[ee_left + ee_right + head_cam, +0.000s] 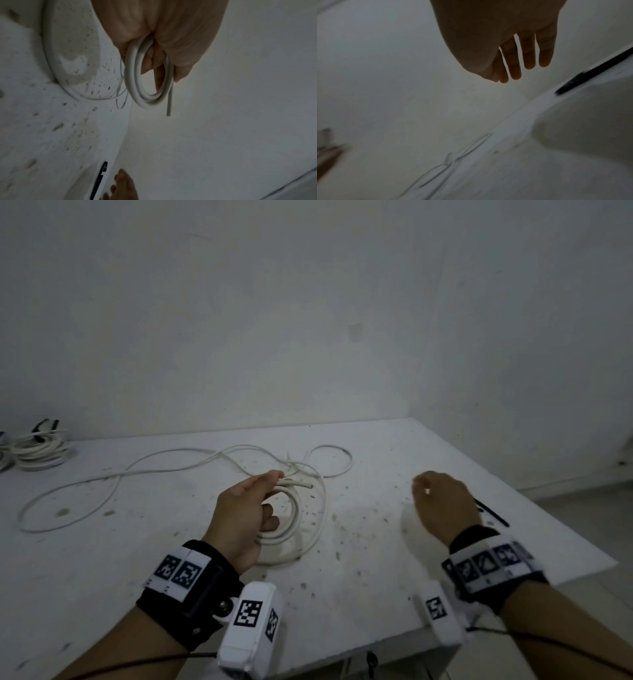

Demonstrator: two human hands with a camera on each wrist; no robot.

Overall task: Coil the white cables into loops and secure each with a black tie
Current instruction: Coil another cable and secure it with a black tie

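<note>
My left hand (253, 508) grips a small coil of white cable (294, 518) just above the table, with the cut end (306, 484) sticking out past the fingers. The left wrist view shows the loops (145, 94) wrapped round the curled fingers (149, 63). The rest of the cable (113, 484) trails loose over the table to the left and back. My right hand (442, 501) hovers to the right, fingers (529, 56) straight and holding nothing. A black tie (491, 513) lies on the table just beyond it, also in the right wrist view as the black tie (594, 73).
Tied white cable coils (37, 450) sit at the table's back left by the wall. The white speckled table (376, 542) ends close on the right and at the front. Bare floor (582, 508) lies beyond the right edge.
</note>
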